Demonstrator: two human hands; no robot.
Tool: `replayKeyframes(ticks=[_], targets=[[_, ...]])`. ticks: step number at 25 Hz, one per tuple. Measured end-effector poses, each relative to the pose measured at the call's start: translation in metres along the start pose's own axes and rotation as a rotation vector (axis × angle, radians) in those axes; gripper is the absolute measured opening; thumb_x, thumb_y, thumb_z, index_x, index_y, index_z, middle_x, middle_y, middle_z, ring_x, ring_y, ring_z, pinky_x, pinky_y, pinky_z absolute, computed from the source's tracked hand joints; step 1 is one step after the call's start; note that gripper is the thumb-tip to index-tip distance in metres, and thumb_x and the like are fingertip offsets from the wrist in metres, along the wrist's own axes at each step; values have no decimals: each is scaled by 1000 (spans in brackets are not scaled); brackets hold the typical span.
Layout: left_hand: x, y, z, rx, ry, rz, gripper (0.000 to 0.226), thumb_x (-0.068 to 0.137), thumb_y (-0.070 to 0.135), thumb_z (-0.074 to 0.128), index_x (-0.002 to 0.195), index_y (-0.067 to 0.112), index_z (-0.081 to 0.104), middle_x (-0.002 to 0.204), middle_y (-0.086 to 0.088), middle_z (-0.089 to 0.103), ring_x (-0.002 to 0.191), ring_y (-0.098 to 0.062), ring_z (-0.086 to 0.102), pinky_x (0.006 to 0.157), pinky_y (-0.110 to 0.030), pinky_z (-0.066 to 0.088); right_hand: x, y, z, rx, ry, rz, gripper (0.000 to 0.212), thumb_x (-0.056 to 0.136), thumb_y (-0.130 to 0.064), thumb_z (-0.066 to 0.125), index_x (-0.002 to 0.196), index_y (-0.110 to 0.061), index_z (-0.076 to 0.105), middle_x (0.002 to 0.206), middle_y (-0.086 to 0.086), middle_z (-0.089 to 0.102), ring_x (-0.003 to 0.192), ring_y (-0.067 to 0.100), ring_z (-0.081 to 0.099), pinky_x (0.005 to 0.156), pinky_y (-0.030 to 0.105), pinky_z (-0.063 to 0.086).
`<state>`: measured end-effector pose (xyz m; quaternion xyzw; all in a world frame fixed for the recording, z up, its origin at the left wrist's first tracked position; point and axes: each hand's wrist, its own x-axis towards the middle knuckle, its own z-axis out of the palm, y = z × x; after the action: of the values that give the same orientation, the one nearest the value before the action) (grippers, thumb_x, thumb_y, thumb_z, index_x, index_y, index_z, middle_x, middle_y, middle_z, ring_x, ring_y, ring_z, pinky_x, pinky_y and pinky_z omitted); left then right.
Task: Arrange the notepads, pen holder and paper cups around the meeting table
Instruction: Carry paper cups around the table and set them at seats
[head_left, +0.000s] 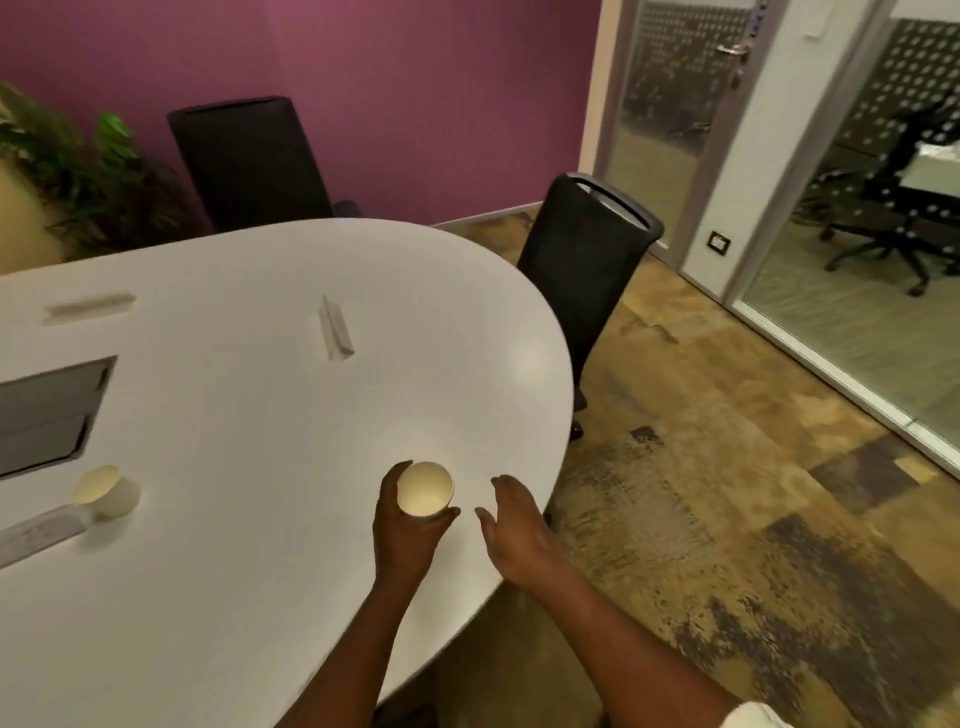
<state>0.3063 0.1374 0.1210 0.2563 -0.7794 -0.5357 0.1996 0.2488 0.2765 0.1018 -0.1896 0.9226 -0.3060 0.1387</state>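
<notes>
My left hand (408, 530) grips a white paper cup (425, 489) from below, its open mouth facing up, over the near right part of the white meeting table (270, 415). Just to the cup's right, my right hand (511, 525) hovers with its fingers spread and nothing in it. A second paper cup (106, 491) stands at the table's left, beside a white notepad (39, 535) whose far end is cut off by the frame's edge. Two more white notepads lie further back: one (88, 307) at the far left and one (336, 328) near the middle.
A grey cable hatch (49, 410) is set into the table at left. Two black office chairs stand at the rounded end, one at the back (249, 161) and one on the right (587, 260). A potted plant (78, 171) fills the left corner. Glass partitions (857, 249) line the right side.
</notes>
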Motion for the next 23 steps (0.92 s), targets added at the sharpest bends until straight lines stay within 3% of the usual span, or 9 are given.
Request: replayKeyframes(ticks=[3, 7, 12, 17, 19, 23], targets=[[6, 23, 58, 56, -47, 53, 87, 57, 15, 89, 132, 18, 45, 133, 1, 53, 117, -10, 47, 97, -27, 41, 18, 41, -42, -67, 64, -7, 57, 103, -38, 32, 151, -10, 18, 159, 7, 16, 147, 19, 11, 120, 32, 5], [23, 57, 143, 76, -59, 67, 85, 58, 16, 89, 130, 18, 45, 131, 2, 55, 119, -18, 52, 98, -31, 45, 56, 93, -111, -174, 65, -23, 59, 102, -41, 27, 152, -12, 12, 161, 6, 5, 149, 19, -1, 121, 42, -1], [43, 119, 252, 0, -65, 64, 81, 59, 18, 88, 129, 21, 46, 128, 4, 55, 113, -11, 51, 98, -31, 44, 103, 167, -202, -270, 112, 17, 64, 101, -46, 24, 153, -13, 6, 162, 5, -3, 149, 20, -8, 120, 48, -6], [76, 154, 349, -34, -173, 125, 73, 59, 16, 86, 116, 38, 45, 113, 15, 55, 107, -9, 55, 90, -27, 47, 146, 226, -269, -268, 150, 84, 62, 102, -43, 21, 153, -15, 0, 161, 3, -9, 148, 19, -13, 118, 49, -10], [97, 163, 392, -27, -223, 129, 72, 58, 16, 86, 116, 35, 47, 113, 13, 58, 108, -8, 55, 89, -22, 43, 173, 254, -292, -265, 174, 127, 61, 102, -42, 19, 153, -15, -1, 161, 2, -10, 148, 19, -13, 118, 50, -10], [158, 182, 485, -51, -299, 104, 82, 58, 19, 87, 129, 22, 46, 126, 6, 55, 119, -12, 51, 94, -25, 43, 243, 306, -346, -296, 233, 185, 59, 102, -40, 16, 154, -15, 3, 161, 1, -10, 148, 19, -13, 118, 50, -9]])
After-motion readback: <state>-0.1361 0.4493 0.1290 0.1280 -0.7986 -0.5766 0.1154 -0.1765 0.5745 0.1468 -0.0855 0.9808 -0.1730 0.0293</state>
